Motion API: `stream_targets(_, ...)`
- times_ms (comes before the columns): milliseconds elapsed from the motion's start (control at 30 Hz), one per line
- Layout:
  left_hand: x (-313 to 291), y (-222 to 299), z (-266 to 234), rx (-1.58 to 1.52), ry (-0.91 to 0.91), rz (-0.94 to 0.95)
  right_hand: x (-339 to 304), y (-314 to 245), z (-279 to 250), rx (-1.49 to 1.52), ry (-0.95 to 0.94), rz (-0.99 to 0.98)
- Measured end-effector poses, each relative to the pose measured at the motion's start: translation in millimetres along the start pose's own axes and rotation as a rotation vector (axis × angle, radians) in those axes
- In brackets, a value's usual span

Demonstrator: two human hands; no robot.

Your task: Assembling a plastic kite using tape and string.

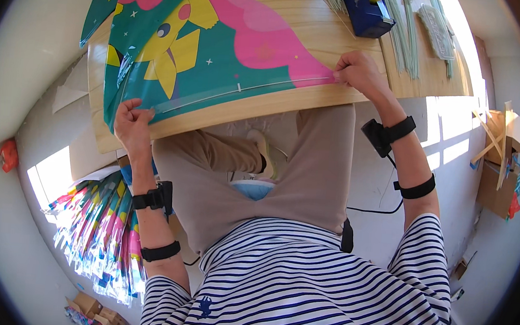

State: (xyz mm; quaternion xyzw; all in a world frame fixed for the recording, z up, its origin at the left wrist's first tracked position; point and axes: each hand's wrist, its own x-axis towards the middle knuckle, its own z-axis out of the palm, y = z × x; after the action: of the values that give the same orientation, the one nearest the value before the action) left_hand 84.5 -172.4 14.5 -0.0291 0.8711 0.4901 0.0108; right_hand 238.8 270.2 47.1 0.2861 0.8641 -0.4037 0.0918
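Note:
A colourful printed sheet point(218, 67), teal with pink and yellow shapes, lies over the table's near edge; it looks like a kite sail. Along its near edge runs a thin white rod point(260, 87), with a small white piece near its middle. At the rod's left end, my left hand point(133, 125) is closed, thumb and forefinger pinching the rod and sheet edge. My right hand point(361, 76) pinches the sheet's pointed pink corner at the rod's other end. The fingertips partly hide both ends.
On the wooden table point(314, 99) stand a dark blue tape dispenser point(366, 15), bundles of thin pale sticks point(404, 39) and a clear plastic bag point(436, 31). Plastic-wrapped colourful bundles point(102, 223) lie at the left. A cardboard box point(496, 187) with wooden slats stands far right.

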Motion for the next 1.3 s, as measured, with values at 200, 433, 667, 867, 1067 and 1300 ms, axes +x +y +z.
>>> stream_targets(200, -6.4, -0.3, 0.5, -0.061, 0.01, 0.006, 7.3, 1.8, 2.0, -0.133, 0.032, -0.141)
stream_targets(433, -4.2, -2.9, -10.0, -0.103, 0.002, 0.001, 2.8, -0.9, -8.3, 0.161, -0.063, -0.082)
stream_targets(667, -5.2, -12.0, -3.3, -0.093, 0.005, 0.016, 5.2, 8.3, -4.0, 0.232, -0.098, -0.019)
stream_targets(867, -8.2, -10.5, 3.6, -0.002, 0.037, 0.016, 5.8, 8.4, 7.9, 0.047, -0.005, -0.044)
stream_targets(1067, -7.9, -12.6, 3.2, 0.05, 0.038, 0.012, 9.2, 12.5, 12.8, 0.047, -0.014, -0.032)
stream_targets(1300, -12.6, -4.5, 6.1, 0.08, 0.059, -0.01, 6.6, 10.0, 12.9, 0.02, 0.005, -0.025)
